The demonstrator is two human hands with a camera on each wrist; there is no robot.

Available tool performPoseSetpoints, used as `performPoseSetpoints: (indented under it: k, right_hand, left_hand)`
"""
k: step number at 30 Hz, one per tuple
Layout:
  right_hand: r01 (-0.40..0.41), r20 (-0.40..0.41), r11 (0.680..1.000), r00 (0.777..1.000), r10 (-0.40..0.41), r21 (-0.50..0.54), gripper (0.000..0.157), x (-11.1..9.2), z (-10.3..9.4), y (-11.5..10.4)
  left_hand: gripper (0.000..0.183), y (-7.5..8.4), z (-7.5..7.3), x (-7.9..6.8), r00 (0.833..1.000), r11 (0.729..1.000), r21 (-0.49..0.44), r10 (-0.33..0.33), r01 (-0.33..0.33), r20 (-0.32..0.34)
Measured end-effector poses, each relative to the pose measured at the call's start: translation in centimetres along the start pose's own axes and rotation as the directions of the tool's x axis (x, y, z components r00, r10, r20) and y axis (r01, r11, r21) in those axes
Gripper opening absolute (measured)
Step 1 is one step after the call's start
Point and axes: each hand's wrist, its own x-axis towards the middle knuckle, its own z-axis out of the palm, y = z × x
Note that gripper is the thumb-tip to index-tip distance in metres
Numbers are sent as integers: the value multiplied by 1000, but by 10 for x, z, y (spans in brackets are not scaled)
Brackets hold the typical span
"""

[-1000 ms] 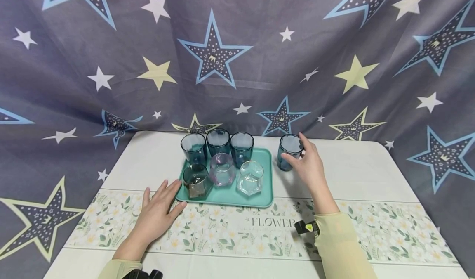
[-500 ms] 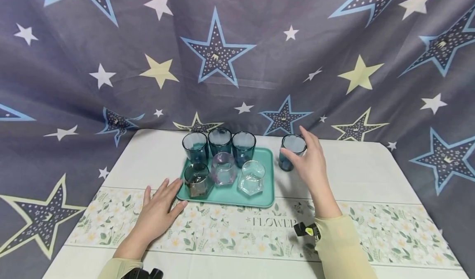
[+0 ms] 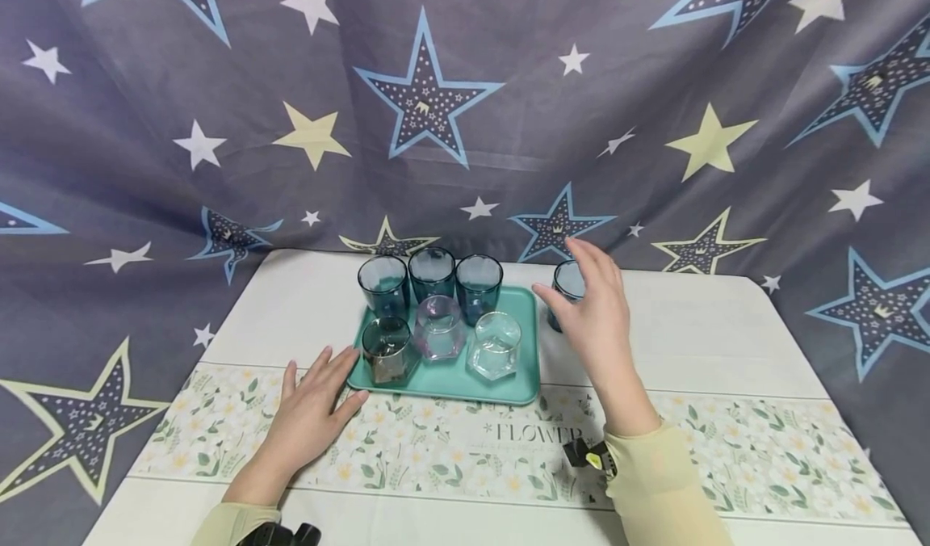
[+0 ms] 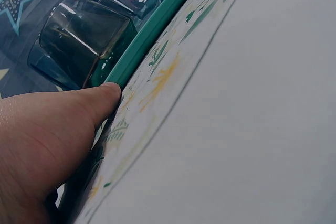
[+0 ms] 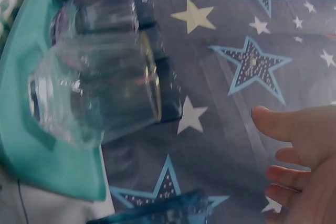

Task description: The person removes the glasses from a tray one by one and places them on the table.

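A teal tray (image 3: 445,383) carries two rows of glasses. At its back stand three blue tumblers (image 3: 479,287); in front are a smoky grey glass (image 3: 389,352), a pale purple glass (image 3: 439,329) and a clear glass (image 3: 496,347). Flat beside the tray's front left corner lies my left hand (image 3: 312,413), its thumb touching the tray's edge in the left wrist view. Another blue tumbler (image 3: 567,281) stands upright on the table right of the tray. My right hand (image 3: 599,320) hovers in front of it, fingers spread, and partly hides it; the right wrist view shows them apart.
A white cloth with a flower-print band (image 3: 465,457) covers the table (image 3: 712,320). Right behind the table hangs a grey star-patterned curtain (image 3: 494,191). The three back tumblers stand close to the front row.
My right hand has let go of the blue tumbler beside the tray and moved up and slightly left, its fingers spreading. The tumbler stays put. My left hand has stayed at the tray.
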Motion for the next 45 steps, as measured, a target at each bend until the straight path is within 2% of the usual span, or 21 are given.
performPoseSetpoints:
  k: [7, 14, 31, 45]
  right_hand:
    - [12, 98, 999, 995, -16, 38, 77, -4, 11, -14]
    - [21, 225, 998, 974, -32, 51, 69, -14, 22, -22]
    - [9, 219, 998, 975, -23, 67, 63, -15, 22, -22]
    - [-67, 273, 995, 961, 44, 76, 72, -9, 37, -11]
  left_hand:
    - [74, -1, 0, -2, 1000, 1000, -4, -10, 10, 19]
    - [74, 0, -1, -1, 1000, 1000, -5, -6, 6, 18]
    - [74, -1, -2, -1, 1000, 1000, -3, -10, 10, 26]
    - [73, -3, -1, -1, 1000, 1000, -5, -8, 8, 18]
